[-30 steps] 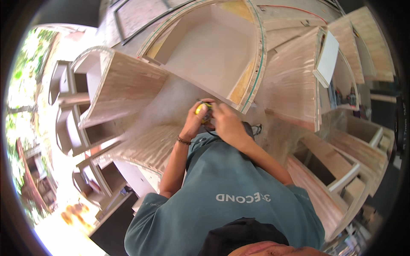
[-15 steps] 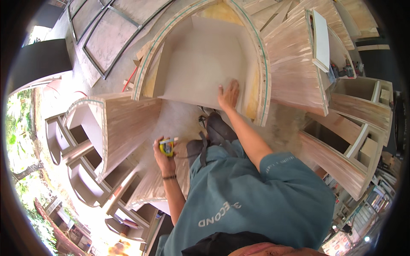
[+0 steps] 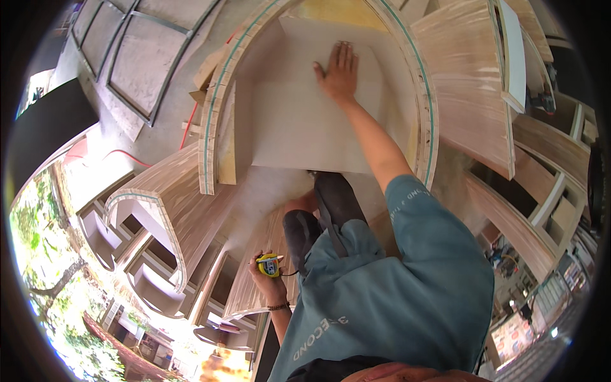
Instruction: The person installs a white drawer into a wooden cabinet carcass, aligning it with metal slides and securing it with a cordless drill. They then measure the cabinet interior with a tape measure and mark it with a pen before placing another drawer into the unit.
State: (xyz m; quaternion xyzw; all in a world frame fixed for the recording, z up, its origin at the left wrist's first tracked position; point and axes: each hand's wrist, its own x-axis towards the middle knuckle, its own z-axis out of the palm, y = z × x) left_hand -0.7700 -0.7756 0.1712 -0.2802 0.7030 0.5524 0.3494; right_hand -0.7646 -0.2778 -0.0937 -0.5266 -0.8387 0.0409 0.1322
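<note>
My right hand lies flat, fingers stretched out, on the pale inner panel of a large arched wooden cabinet. A green line runs along the front edge of the arch, and yellowish patches show at its inner sides. Down at my left side, my left hand is closed around a yellow tape measure. A thin light-coloured stick, perhaps a pencil, shows across the top of the tape measure. A dark cord hangs beside it.
Another curved wooden piece stands to the left, with several shelved units behind it. Tall wooden panels and open box units fill the right. A dark metal frame lies at the far left, near a red hose.
My right hand has moved from the near right of the inner panel up toward its far end. The left hand, with the tape measure, has dropped lower and closer to my body.
</note>
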